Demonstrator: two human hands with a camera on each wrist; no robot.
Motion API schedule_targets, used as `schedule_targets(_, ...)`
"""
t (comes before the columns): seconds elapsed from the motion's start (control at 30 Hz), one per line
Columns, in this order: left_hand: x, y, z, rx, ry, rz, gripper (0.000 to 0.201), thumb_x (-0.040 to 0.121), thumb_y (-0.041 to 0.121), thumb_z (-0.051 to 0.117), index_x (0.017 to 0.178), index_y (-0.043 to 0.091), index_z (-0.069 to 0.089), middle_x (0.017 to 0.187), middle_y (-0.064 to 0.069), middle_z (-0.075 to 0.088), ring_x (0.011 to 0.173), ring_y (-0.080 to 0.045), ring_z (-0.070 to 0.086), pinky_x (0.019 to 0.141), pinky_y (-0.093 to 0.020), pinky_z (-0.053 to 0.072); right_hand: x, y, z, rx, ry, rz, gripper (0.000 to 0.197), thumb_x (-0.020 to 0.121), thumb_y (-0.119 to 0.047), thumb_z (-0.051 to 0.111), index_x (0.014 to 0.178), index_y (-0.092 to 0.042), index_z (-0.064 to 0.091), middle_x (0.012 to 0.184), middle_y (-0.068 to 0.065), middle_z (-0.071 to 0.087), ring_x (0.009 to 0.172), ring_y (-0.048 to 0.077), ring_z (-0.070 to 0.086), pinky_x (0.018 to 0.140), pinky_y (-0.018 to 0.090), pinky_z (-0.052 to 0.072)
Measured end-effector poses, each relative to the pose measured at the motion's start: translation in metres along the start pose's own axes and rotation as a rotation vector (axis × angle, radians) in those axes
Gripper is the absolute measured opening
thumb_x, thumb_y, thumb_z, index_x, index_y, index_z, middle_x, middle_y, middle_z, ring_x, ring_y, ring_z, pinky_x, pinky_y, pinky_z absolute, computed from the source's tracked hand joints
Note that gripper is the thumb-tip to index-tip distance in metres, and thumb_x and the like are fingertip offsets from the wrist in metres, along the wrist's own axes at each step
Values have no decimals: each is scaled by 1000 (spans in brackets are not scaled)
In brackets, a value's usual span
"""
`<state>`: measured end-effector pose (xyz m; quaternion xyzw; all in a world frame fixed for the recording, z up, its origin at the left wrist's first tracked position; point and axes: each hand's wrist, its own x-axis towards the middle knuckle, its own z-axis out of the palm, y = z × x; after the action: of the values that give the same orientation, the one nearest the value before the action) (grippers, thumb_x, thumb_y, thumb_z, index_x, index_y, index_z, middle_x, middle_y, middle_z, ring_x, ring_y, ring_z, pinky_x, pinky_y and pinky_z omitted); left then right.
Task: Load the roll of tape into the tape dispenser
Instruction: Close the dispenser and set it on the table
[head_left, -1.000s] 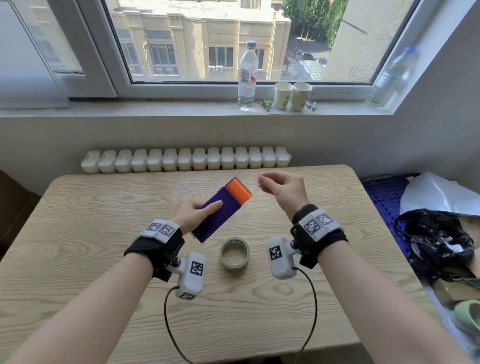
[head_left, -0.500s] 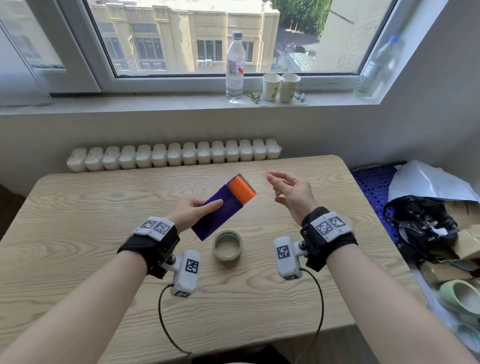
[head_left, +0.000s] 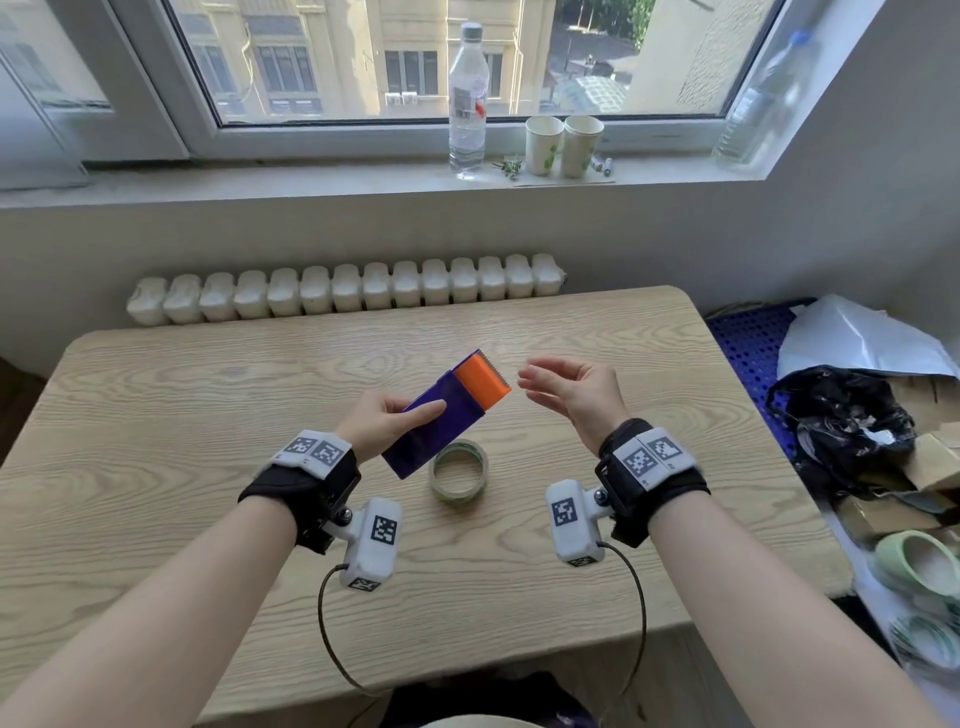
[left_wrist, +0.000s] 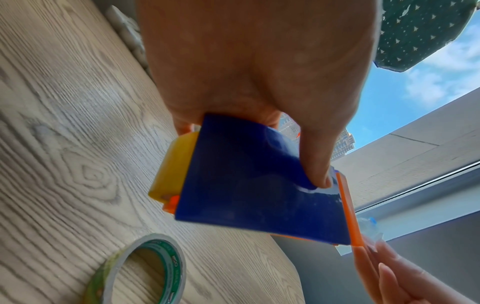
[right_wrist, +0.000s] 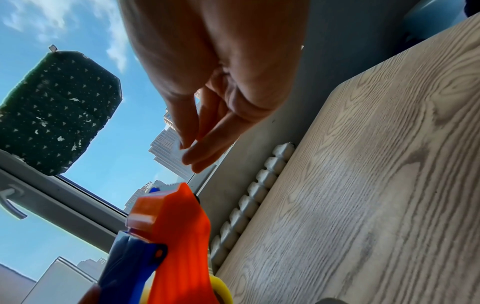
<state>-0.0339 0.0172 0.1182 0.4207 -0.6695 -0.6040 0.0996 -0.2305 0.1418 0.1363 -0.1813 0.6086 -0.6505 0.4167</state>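
My left hand (head_left: 387, 421) grips a purple tape dispenser (head_left: 441, 418) with an orange toothed end (head_left: 480, 382), held tilted above the wooden table (head_left: 208, 467). In the left wrist view the thumb presses its blue side (left_wrist: 259, 185), and a yellow part (left_wrist: 174, 170) shows underneath. The roll of tape (head_left: 460, 470) lies flat on the table just below the dispenser; it is also in the left wrist view (left_wrist: 140, 271). My right hand (head_left: 571, 389) hovers open just right of the orange end, fingers relaxed and holding nothing. The right wrist view shows the fingers (right_wrist: 197, 139) above the orange end (right_wrist: 171, 226).
A white radiator (head_left: 343, 291) runs behind the table's far edge. On the windowsill stand a water bottle (head_left: 467, 104) and two paper cups (head_left: 563, 145). To the right of the table are a blue crate (head_left: 748, 353), a black bag (head_left: 841, 415) and other clutter.
My right hand has opened from a loose curl and moved closer to the dispenser's orange end. The left hand keeps holding the dispenser; the roll has not moved.
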Motion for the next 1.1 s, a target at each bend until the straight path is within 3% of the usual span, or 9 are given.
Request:
schedule_targets(0.13, 0, -4, -5, 24, -15, 2, 26, 83, 31, 65, 66, 12, 69, 45, 9, 65, 43, 0, 59, 44, -11, 44, 2, 4, 6, -25, -24, 4, 19, 75, 6, 69, 92, 0, 66, 88, 14, 66, 71, 13, 68, 67, 20, 58)
schedule_targets(0.27, 3, -7, -11, 29, 1, -17, 26, 82, 32, 65, 66, 13, 69, 45, 9, 65, 43, -1, 58, 44, -10, 44, 5, 4, 9, -49, -67, 19, 39, 75, 18, 61, 112, 6, 59, 93, 13, 64, 84, 18, 64, 72, 23, 58)
schedule_targets(0.33, 4, -9, -14, 41, 12, -29, 26, 81, 35, 66, 65, 15, 69, 45, 9, 64, 42, 0, 58, 44, -11, 44, 7, 3, 10, -40, -71, 42, 37, 77, 14, 60, 113, 5, 59, 95, 13, 63, 88, 21, 63, 76, 28, 58)
schedule_targets(0.47, 6, -12, -17, 55, 22, -49, 26, 81, 36, 66, 68, 13, 71, 48, 9, 65, 44, 0, 58, 48, -14, 45, 7, 6, 11, -63, -43, 54, 19, 84, -7, 63, 101, 1, 67, 80, 8, 69, 77, 20, 65, 72, 27, 57)
schedule_targets(0.57, 8, -16, -15, 73, 22, -52, 32, 80, 36, 67, 76, 5, 73, 60, 0, 66, 52, -9, 59, 56, -21, 44, 8, 13, 11, -94, -46, 39, 27, 82, 0, 64, 109, -2, 65, 66, 0, 73, 62, 11, 66, 65, 21, 57)
schedule_targets(0.67, 8, -20, -13, 89, 6, -52, 31, 80, 35, 67, 74, 5, 72, 63, -5, 64, 57, -15, 57, 57, -24, 43, 11, 19, 11, -101, -64, 37, 40, 79, 1, 67, 115, -15, 57, 67, 2, 73, 61, 10, 67, 64, 22, 57)
schedule_targets(0.77, 8, -22, -11, 93, -10, -53, 31, 81, 33, 67, 72, 4, 71, 61, -3, 64, 56, -14, 58, 57, -24, 43, 13, 20, 13, -165, -65, 41, 23, 78, -2, 70, 99, -7, 61, 64, 0, 73, 64, 9, 68, 64, 23, 55)
schedule_targets(0.9, 9, -26, -12, 92, -2, -56, 27, 80, 34, 68, 63, 13, 71, 54, 4, 64, 55, -13, 58, 57, -24, 44, 16, 19, 16, -183, -73, 41, 10, 80, -2, 67, 80, -10, 62, 69, 0, 72, 69, 12, 65, 67, 24, 55)
schedule_targets(1.1, 16, -36, -12, 193, 6, -104, 31, 83, 26, 65, 92, -2, 71, 80, -11, 65, 67, -14, 57, 69, -29, 42, 24, 24, 20, -170, -106, 41, 11, 86, -3, 60, 81, -13, 60, 86, 8, 65, 79, 16, 62, 66, 22, 56)
